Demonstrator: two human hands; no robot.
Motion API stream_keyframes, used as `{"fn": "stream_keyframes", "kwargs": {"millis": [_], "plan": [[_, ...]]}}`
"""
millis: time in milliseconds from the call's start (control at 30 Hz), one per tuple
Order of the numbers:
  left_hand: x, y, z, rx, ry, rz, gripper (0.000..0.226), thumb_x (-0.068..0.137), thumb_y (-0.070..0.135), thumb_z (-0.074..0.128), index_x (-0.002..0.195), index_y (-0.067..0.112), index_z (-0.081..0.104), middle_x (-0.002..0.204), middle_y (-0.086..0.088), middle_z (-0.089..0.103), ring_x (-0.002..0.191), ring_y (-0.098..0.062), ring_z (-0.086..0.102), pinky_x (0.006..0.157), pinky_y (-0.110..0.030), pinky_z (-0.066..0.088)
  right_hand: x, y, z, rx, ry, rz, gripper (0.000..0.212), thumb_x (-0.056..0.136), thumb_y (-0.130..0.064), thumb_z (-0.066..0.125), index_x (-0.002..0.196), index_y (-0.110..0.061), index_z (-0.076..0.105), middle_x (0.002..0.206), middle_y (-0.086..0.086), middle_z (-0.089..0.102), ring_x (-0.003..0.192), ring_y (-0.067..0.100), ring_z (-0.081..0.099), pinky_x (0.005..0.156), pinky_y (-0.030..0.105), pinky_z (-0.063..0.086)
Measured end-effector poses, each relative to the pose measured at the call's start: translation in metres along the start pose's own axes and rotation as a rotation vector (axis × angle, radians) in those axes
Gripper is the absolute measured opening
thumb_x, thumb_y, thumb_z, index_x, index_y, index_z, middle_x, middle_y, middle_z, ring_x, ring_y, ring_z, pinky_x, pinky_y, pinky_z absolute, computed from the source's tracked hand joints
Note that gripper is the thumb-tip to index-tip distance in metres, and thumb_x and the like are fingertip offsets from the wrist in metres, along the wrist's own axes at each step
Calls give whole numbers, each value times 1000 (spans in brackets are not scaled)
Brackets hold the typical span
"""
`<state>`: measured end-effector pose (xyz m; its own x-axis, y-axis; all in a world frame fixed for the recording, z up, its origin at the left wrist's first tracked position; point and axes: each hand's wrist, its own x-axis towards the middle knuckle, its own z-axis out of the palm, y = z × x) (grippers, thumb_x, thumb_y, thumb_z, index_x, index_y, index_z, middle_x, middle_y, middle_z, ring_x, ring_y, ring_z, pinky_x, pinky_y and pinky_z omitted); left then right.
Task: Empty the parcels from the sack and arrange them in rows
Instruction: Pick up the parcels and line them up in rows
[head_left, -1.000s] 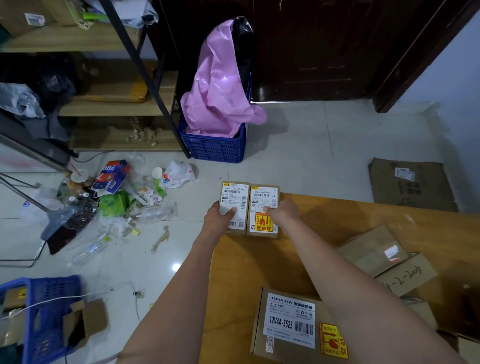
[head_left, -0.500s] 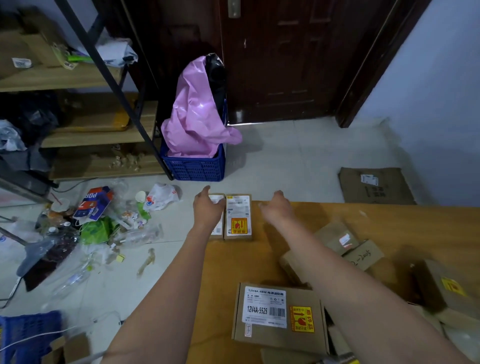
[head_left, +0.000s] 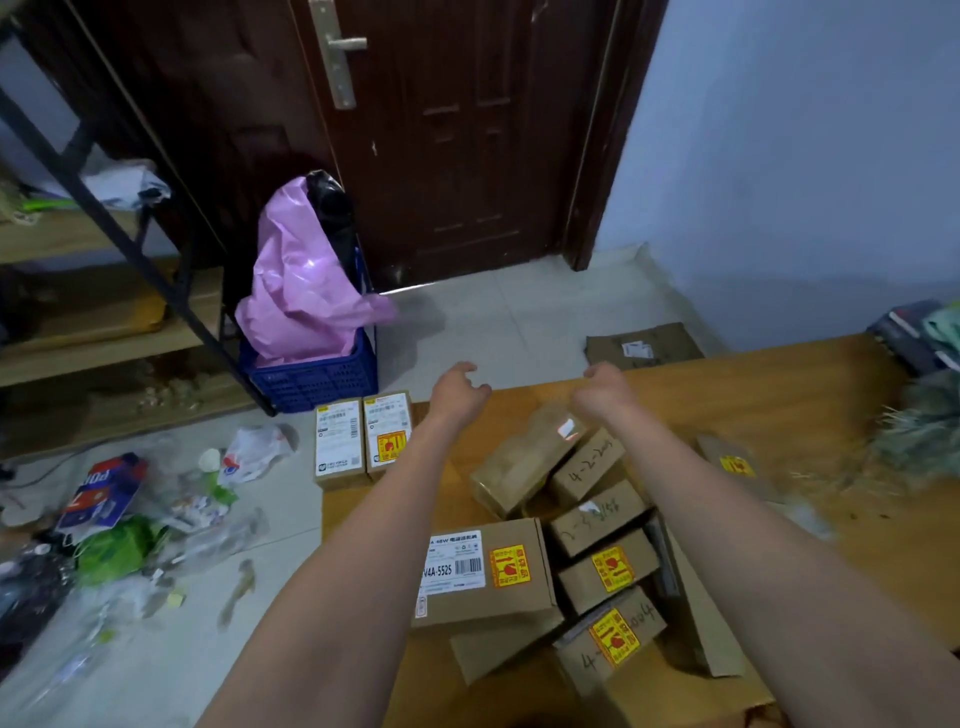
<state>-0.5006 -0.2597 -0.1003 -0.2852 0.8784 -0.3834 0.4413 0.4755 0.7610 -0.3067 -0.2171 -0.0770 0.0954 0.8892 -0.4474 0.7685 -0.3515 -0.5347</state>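
Both arms reach out over the wooden table (head_left: 779, 395). The left hand (head_left: 460, 387) is up in the air with its fingers loosely curled, and it holds nothing. The right hand (head_left: 602, 389) is up too, fingers bent a little, and it also holds nothing. The two hands are near each other but not touching.

Just to the left of the left hand and a bit closer to the person, two small boxes (head_left: 363, 439) sit side by side at the table's far left corner. They touch each other and both have white labels on top. One has a yellow sticker as well.

Under the right arm and between both arms lies a messy pile of brown boxes (head_left: 587, 519). Some lean on each other. Some have yellow stickers and some have numbers written on them. The biggest box (head_left: 483, 571) is beside the left arm, with a white label and a yellow sticker.

Past the left hand, on the floor, is a blue basket (head_left: 317, 379) with a pink bag (head_left: 301, 291) in it. Far off to the left of that hand, trash (head_left: 130, 525) is spread on the floor. Beyond both hands is a dark door (head_left: 441, 130).
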Motion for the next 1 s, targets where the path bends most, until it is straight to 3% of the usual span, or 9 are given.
{"fn": "stream_keyframes", "kwargs": {"millis": [100, 200, 367, 467, 567, 667, 800, 900, 1000], "plan": [[-17, 15, 27, 35, -87, 50, 40, 93, 14, 59, 133, 12, 56, 115, -10, 64, 102, -27, 62, 85, -27, 47, -16, 26, -21, -51, -10, 8, 39, 96, -15, 59, 132, -1, 56, 136, 15, 56, 127, 30, 52, 102, 35, 43], [-33, 18, 49, 59, -164, 65, 43, 93, 17, 59, 136, 13, 55, 126, -9, 61, 113, -27, 60, 95, -31, 48, -30, 53, -27, -127, -61, 19, 37, 98, -23, 58, 128, -1, 59, 134, 15, 57, 126, 30, 52, 104, 37, 44], [-48, 8, 73, 125, -224, 43, 43, 95, 16, 59, 138, 15, 53, 129, -9, 59, 115, -25, 58, 96, -33, 48, -38, 93, -11, -197, -116, 21, 33, 93, -12, 60, 126, -7, 58, 125, 11, 60, 120, 28, 57, 95, 33, 49], [-54, -2, 78, 131, -234, 15, 41, 95, 15, 59, 136, 17, 53, 126, -8, 59, 110, -22, 59, 85, -28, 50, -41, 112, 5, -296, -172, -12, 37, 89, -8, 61, 126, -11, 57, 123, 9, 61, 119, 27, 58, 93, 31, 50], [-54, -14, 79, 140, -228, -21, 40, 95, 17, 59, 135, 19, 53, 124, -9, 62, 103, -20, 62, 79, -28, 50, -40, 127, 18, -423, -237, -42, 51, 88, -5, 58, 137, -14, 48, 130, 11, 56, 123, 29, 54, 98, 37, 49], [-54, -22, 75, 125, -200, -55, 40, 95, 17, 60, 134, 20, 53, 121, -9, 63, 99, -20, 64, 74, -27, 52, -35, 132, 28, -519, -175, -71, 51, 87, -8, 59, 136, -15, 48, 131, 14, 53, 126, 34, 48, 105, 47, 43], [-51, -31, 69, 128, -163, -67, 39, 95, 17, 60, 133, 21, 53, 122, -9, 62, 102, -22, 65, 78, -29, 56, -26, 127, 33, -545, -49, -63, 39, 87, -6, 59, 123, -18, 51, 128, 13, 55, 126, 33, 44, 104, 48, 34], [-46, -36, 67, 123, -145, -91, 41, 94, 17, 61, 134, 22, 52, 125, -8, 60, 102, -20, 63, 80, -29, 57, -13, 121, 37, -411, -66, 29, 41, 94, -22, 54, 134, -18, 45, 131, 14, 55, 127, 34, 46, 104, 49, 34], [-40, -40, 65, 111, -148, -121, 47, 93, 15, 63, 137, 23, 49, 136, -9, 53, 110, -23, 59, 85, -31, 56, 0, 115, 43, -380, -56, 119, 59, 98, -33, 44, 151, -18, 23, 134, 14, 57, 127, 34, 48, 103, 49, 31]]}}
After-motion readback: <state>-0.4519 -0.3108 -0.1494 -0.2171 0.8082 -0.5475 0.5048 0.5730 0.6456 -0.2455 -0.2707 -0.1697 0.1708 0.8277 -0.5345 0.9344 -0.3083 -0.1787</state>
